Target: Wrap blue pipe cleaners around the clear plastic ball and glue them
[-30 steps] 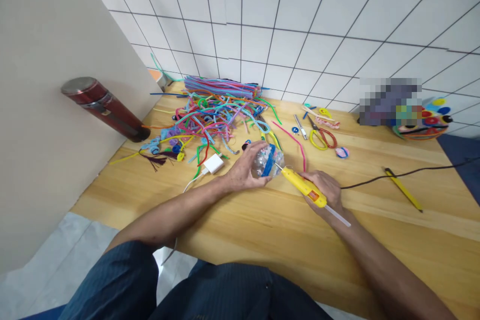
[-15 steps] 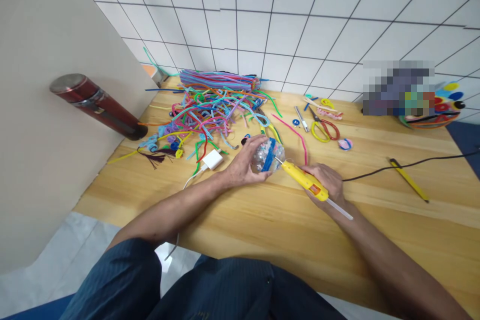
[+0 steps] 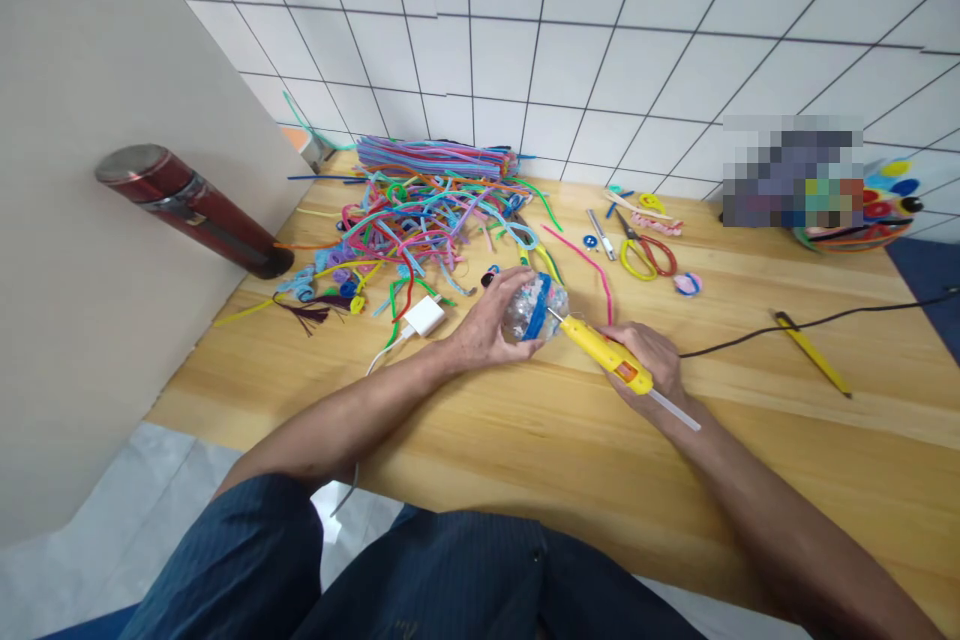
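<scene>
My left hand is wrapped round a clear, rounded container with pale, speckled contents and a blue band across it. My right hand grips a yellow hot glue gun, with a translucent glue stick poking out of its back end. The gun's metal nozzle points at the container beside the blue band; whether it touches is too small to tell. Part of the container is hidden behind my left fingers.
Tangled pipe cleaners lie behind my left hand, near a white charger. A red thermos stands at the left. Scissors, a pink pipe cleaner and a yellow cutter lie to the right, with a black cord.
The whole view has shifted very slightly. Both hands keep their hold, and the glue gun's nozzle stays at the container beside the blue band.
</scene>
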`<state>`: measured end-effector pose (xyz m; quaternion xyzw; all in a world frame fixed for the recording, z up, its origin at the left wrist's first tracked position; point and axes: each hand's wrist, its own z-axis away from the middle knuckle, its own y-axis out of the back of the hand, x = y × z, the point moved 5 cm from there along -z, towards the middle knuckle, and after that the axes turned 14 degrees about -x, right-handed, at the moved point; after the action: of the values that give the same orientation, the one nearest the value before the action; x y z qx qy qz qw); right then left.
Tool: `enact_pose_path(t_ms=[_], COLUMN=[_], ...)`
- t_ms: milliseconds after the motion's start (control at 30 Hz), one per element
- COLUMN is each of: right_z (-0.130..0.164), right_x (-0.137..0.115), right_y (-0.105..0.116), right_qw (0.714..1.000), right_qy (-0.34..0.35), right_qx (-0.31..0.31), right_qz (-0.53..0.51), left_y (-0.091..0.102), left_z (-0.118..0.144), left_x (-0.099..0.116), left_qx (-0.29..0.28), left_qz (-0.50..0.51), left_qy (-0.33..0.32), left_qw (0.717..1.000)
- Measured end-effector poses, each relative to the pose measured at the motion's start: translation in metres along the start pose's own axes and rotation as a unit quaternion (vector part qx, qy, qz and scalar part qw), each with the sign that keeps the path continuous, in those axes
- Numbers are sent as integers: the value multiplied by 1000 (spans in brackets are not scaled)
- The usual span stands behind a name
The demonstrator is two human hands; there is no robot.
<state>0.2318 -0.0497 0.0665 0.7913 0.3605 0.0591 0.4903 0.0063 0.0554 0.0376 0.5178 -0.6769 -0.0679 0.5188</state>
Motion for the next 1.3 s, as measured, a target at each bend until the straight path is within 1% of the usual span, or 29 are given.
enact_pose_path(t_ms=[100,267,467,567,633,700,800,1000,1200,1300], right_z=[0,1,1,5,9,11,10,6,13,13], right_x=[0,3,2,4,6,7,7,5,11,13], right_y=[-1,-2,-2,-5,-5,-6,-6,-4,-5,-5], right_qw=[1000,1000,999,997,994,993,994,998,996,996], right_qy=[-3,-18,-25,-70,-105,-116,-109,-59,-89,-84], right_qx=[0,-6,-10,-5,11,20,14,-6,20,12], right_qz=[-2,-17,-19,-20,-19,-15,-12,-7,12,16], left_y=[0,2,2,1,0,0,1,1,1,2], left_z=[0,-1,-1,-1,0,0,0,-1,-1,0], left_x=[0,4,3,1,0,0,1,3,2,2], left_qx=[1,8,6,2,-1,1,5,2,7,15], left_qz=[0,-11,-3,14,17,16,12,10,5,5], left_qy=[0,-19,-16,-10,-4,-5,-9,-11,-1,-3], left_qw=[1000,1000,1000,1000,1000,1000,1000,1000,1000,1000])
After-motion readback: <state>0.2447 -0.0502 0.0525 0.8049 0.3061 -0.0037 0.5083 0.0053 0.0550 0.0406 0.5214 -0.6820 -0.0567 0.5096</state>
